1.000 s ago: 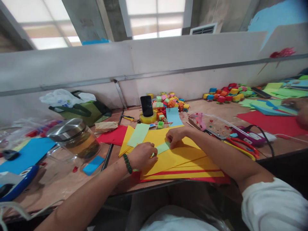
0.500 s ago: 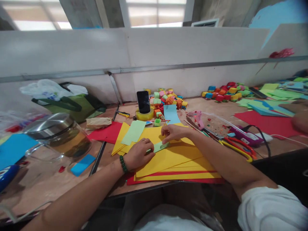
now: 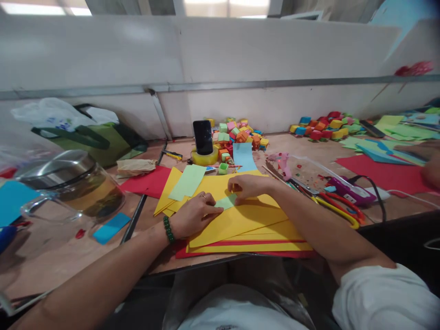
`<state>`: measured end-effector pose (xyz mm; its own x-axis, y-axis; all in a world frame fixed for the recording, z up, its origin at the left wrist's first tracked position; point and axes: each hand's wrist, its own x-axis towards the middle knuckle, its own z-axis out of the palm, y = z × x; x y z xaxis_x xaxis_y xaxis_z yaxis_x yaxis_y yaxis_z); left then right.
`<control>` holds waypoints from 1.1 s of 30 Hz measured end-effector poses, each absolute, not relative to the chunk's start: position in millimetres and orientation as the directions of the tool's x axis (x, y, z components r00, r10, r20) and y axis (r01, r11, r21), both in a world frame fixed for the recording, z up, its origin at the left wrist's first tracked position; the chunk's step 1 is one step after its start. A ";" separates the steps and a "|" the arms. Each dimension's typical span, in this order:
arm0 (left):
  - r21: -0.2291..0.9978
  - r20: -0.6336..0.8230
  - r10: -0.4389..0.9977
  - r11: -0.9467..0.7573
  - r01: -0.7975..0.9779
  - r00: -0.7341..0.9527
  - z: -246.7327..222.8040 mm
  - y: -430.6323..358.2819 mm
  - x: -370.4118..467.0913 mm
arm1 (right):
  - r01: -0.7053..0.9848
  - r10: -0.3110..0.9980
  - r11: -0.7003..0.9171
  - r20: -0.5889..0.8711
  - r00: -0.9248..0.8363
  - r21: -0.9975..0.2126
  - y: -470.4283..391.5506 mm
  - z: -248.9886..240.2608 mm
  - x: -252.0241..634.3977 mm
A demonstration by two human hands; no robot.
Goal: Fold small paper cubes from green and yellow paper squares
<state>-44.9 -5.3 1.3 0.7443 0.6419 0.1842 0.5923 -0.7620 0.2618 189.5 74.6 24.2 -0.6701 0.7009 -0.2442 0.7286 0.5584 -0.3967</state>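
A small strip of light green paper (image 3: 227,201) lies between my hands on a stack of yellow paper (image 3: 237,224). My left hand (image 3: 195,213), with a green bead bracelet at the wrist, holds the strip's left end, its fingers closed and low against the stack. At the other end my right hand (image 3: 250,187) has its fingers curled in a pinch on the strip. A wider light green sheet (image 3: 187,182) rests on the yellow paper beyond my left hand. Red sheets (image 3: 182,249) show under the stack.
Behind the stack a phone (image 3: 203,137) leans by a roll of tape (image 3: 205,156), near a pile of paper cubes (image 3: 240,135). Scissors (image 3: 338,211) and a pink glue gun (image 3: 283,166) lie right. A glass teapot (image 3: 89,192) stands left. Another person's hand (image 3: 432,172) shows far right.
The view has tilted down and shifted slightly. The green strip between my hands now shows a broader face, and my left fingers lie flatter at its end. Both hands stay on it.
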 end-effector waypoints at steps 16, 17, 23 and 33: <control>0.664 0.226 0.884 -0.448 0.598 0.410 6.3 4.4 -44.7 | 0.366 0.659 0.535 0.105 -0.744 -0.762 65.4 23.8 179.1; 0.672 0.243 0.884 -0.450 0.588 0.398 7.0 4.0 -44.2 | 0.361 0.671 0.547 0.137 -0.729 -0.755 65.3 23.2 178.4; 0.716 0.213 0.891 -0.421 0.557 0.400 14.3 6.4 -50.6 | 0.360 0.766 0.487 0.191 -0.614 -0.796 79.8 25.7 195.9; 0.567 0.429 0.829 -0.556 0.608 0.358 -4.2 4.3 -45.7 | 0.343 0.810 0.252 0.003 -0.586 -0.905 51.6 43.9 174.1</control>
